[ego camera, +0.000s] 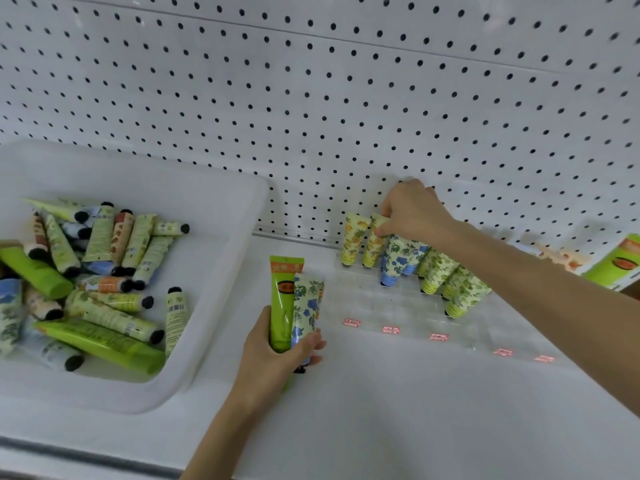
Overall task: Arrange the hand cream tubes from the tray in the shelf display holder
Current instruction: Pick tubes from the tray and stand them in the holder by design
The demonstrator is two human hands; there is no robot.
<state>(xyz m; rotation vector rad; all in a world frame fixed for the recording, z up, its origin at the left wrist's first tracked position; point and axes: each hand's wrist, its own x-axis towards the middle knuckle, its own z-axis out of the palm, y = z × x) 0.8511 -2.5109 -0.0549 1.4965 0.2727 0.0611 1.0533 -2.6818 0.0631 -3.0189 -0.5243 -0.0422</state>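
White pegboard (pixel 311 98) backs the shelf (pixel 415 410), where your right hand (pixel 412 213) pinches the top of an orange-print tube (pixel 372 247) in the far row of the clear holder (pixel 398 306). Your left hand (pixel 277 355) grips two more upright just left of it, a green tube (pixel 282 299) and a blue-flowered tube (pixel 306 306) — loose tubes (pixel 104 271) lie in the tray (pixel 221 271) at left.

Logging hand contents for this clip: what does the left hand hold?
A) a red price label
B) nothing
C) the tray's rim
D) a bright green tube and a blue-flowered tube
D: the left hand grips a bright green tube and a blue-flowered tube together, upright; the right hand pinches an orange-print tube in the display holder.
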